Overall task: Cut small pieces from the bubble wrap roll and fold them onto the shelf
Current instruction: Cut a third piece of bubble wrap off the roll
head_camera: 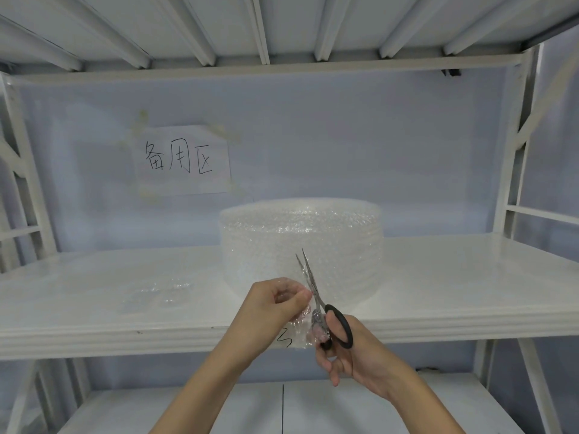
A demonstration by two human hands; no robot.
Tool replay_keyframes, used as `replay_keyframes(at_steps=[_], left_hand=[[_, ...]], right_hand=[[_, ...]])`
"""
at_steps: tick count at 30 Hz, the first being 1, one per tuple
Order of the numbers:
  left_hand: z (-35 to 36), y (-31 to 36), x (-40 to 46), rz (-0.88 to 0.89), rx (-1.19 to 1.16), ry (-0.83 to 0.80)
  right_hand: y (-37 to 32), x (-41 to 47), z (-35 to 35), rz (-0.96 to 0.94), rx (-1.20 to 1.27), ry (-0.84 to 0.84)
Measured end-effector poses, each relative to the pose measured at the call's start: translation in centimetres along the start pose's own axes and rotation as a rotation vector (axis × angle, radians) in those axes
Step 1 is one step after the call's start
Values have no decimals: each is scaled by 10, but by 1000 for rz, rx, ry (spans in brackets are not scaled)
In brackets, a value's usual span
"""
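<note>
Left hand (275, 303): pinched on bubble wrap flap (297, 327); keep it taut. Right hand (354, 355): gripping scissors (316, 296), blades slightly parted, apparently straddling the flap; cut straight.

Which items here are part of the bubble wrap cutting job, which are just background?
In use: bubble wrap roll; scissors in right hand; wrap strip pinched by left hand; folded pieces on shelf.

Background: handwritten paper sign; lower shelf.

Head view — close, level (facing shelf (438, 277))
</note>
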State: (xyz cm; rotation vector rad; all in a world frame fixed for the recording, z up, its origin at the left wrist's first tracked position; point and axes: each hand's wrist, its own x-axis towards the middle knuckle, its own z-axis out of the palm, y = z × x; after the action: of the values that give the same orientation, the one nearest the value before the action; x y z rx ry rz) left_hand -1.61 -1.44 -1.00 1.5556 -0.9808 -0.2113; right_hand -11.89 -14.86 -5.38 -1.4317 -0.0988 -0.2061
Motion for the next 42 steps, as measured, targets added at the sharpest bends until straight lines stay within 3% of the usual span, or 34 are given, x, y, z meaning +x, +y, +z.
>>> replay_keyframes(at_steps=[26,42], left_hand=[[-7,-3,-4,22,25,-62],[-12,-4,-14,-32,-25,-96]], right_hand=[[-18,18,14,-137,-97,109],[-30,19,21,-87,-137,196]])
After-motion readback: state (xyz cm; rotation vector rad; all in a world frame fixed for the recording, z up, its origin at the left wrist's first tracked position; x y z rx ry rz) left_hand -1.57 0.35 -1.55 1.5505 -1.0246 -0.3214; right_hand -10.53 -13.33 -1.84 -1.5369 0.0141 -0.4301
